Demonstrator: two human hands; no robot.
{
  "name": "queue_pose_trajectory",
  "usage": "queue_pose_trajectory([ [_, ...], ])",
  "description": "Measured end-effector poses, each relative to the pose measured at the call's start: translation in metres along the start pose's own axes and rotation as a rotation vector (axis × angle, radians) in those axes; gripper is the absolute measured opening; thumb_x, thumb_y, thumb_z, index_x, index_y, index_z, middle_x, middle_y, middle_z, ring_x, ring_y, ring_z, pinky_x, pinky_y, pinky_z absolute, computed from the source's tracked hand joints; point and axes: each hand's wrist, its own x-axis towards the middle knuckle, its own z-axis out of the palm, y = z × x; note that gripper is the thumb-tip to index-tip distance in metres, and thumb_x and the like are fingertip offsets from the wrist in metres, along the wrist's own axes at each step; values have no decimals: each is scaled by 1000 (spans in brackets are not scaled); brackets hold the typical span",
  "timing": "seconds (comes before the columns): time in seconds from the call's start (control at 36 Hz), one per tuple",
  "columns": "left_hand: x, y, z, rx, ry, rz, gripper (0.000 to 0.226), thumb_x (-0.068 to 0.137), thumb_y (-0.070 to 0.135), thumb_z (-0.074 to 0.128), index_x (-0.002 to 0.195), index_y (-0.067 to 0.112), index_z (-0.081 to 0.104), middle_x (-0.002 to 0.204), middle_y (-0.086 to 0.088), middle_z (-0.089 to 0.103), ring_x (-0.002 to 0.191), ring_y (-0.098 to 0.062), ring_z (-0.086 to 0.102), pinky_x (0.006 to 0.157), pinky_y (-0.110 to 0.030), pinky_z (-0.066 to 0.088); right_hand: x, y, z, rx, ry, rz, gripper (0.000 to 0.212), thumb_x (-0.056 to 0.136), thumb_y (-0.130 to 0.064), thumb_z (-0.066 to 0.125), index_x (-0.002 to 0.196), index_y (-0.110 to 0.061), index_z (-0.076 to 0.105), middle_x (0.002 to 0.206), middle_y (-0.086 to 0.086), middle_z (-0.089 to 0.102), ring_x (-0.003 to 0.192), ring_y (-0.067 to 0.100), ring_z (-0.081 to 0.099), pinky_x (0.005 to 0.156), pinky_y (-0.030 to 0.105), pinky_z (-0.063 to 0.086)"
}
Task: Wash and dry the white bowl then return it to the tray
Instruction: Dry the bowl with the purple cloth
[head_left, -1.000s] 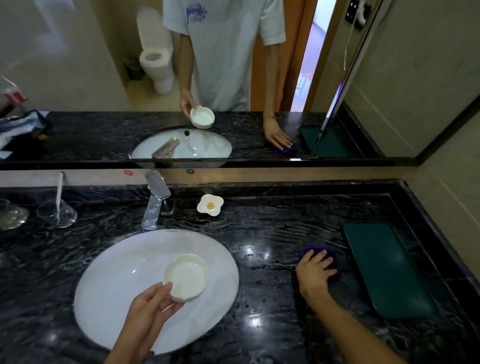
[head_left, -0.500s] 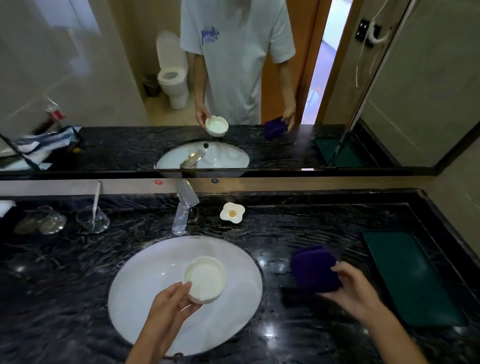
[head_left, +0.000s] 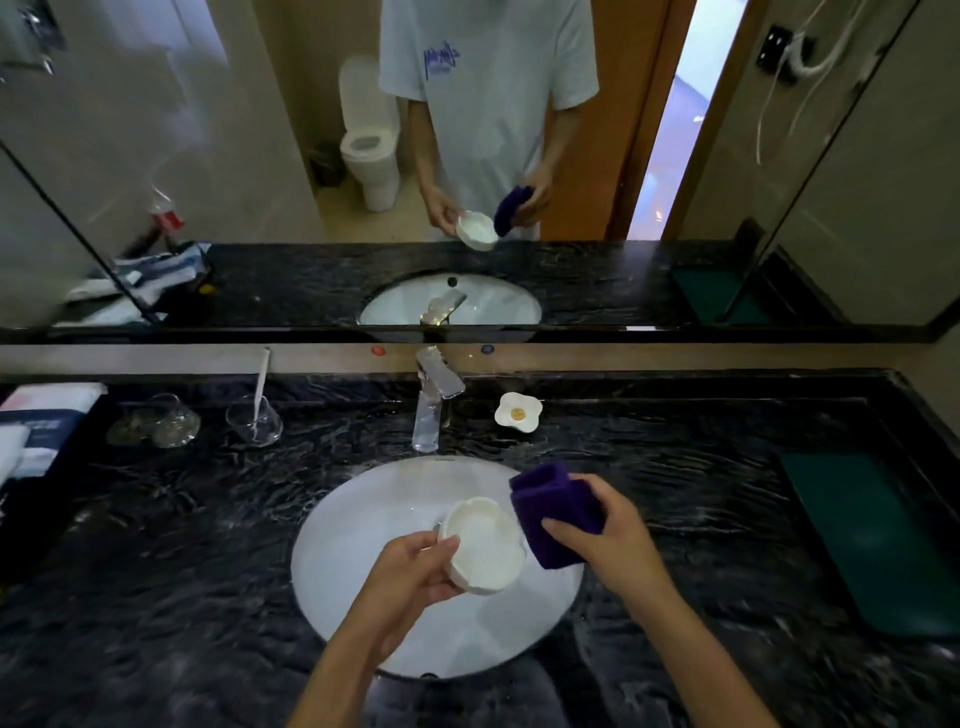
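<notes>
I see the bowl held over the sink, the folded cloth just right of it. The faucet stands behind the sink, the tray far right on the desk.

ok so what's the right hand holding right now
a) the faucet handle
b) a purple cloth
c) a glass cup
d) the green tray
b: the right hand grips a folded purple cloth just beside the white bowl, which the left hand holds over the sink; the green tray lies untouched on the counter to the right.
</notes>
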Motion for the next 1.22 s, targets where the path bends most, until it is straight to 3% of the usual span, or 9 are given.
queue_pose_trajectory([
  [0.11, -5, 1, 1, 13, -42, -3, 23, 97, 18, 67, 100, -5, 72, 100, -23, 78, 92, -32, 77, 72, -36, 63, -1, -17, 32, -344, -57, -102, 42, 75, -18, 82, 110, -33, 64, 97, -15, 73, 89, -1, 68, 74, 18, 55],
  [0.19, -8, 4, 1, 42, -65, 12, 26, 95, 21, 69, 98, -4, 74, 97, -24, 78, 88, -31, 77, 75, -36, 62, -2, -23, 59, -703, -106, -152, 42, 80, -33, 72, 119, -28, 57, 102, -4, 72, 91, 16, 68, 76, 37, 58],
  [0.28, -11, 7, 0, 81, -98, 18, 30, 96, 23, 68, 102, -6, 74, 101, -24, 78, 96, -35, 76, 80, -40, 62, 1, -22, 80, -926, -163, -145, 49, 81, -38, 66, 123, -29, 44, 107, 2, 71, 93, 25, 66, 73, 37, 55],
  [0.42, -12, 10, -9, 110, -94, 35, 28, 101, 20, 62, 101, -5, 74, 102, -22, 79, 98, -35, 76, 82, -39, 63, 10, -13, 97, -751, -191, -19, 53, 83, -31, 68, 130, -27, 43, 115, 4, 69, 97, 23, 66, 71, 26, 49],
  [0.61, -10, 13, -23, 158, -88, 33, 27, 102, 20, 60, 107, -4, 72, 103, -20, 79, 99, -32, 77, 78, -34, 63, 11, -4, 106, -374, -169, 114, 45, 81, -27, 75, 119, -28, 50, 113, -2, 68, 92, 10, 67, 71, 18, 56],
  [0.83, -14, 15, -39, 155, -158, 14, 26, 100, 25, 63, 106, 3, 76, 108, -20, 78, 102, -36, 75, 80, -37, 63, 18, -2, 96, -106, -347, 319, 48, 74, -21, 83, 115, -22, 56, 109, 4, 72, 98, 22, 72, 79, 34, 62],
  [1.0, -19, 16, -42, 99, -196, -3, 26, 102, 19, 58, 104, 2, 78, 109, -22, 77, 103, -37, 75, 81, -40, 62, 27, -17, 87, -231, -518, 370, 60, 68, -27, 87, 119, -18, 56, 115, 10, 70, 104, 29, 70, 86, 44, 62],
  [1.11, -23, 19, -40, 107, -233, 16, 29, 103, 20, 58, 111, -3, 74, 113, -25, 75, 107, -40, 72, 92, -49, 60, 28, -33, 84, -454, -607, 317, 60, 65, -30, 90, 113, -25, 55, 110, 4, 70, 96, 23, 72, 72, 32, 63],
  [1.22, -25, 22, -39, 129, -222, 17, 27, 100, 20, 63, 107, -4, 73, 109, -25, 76, 96, -33, 73, 86, -43, 62, 21, -48, 87, -893, -676, 137, 59, 67, -33, 86, 112, -31, 47, 104, -5, 58, 90, 18, 62, 58, 26, 55],
])
